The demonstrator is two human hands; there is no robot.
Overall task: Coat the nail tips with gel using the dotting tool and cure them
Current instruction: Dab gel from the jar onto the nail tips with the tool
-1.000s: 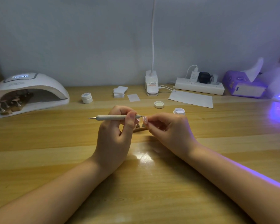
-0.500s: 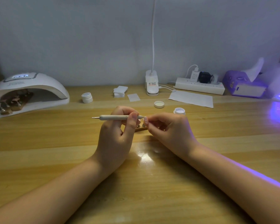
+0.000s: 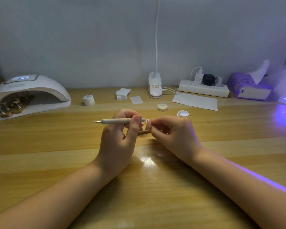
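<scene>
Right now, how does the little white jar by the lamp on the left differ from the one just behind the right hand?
The left jar has its lid on; the jar behind the right hand is open, its lid lying loose beside it. The left jar stands near the white curing lamp, away from the work; the open jar sits close to the right hand. The left jar's lid bears a printed label. Both are small, round and white, upright on the wooden table.

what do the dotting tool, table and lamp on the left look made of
Dotting tool: matte pale handle, maybe plastic or painted wood; thin tip looks like metal.
Table: wood or wood-look laminate, glossy, with grain stripes and glare.
Lamp: smooth white shell, likely plastic.
</scene>
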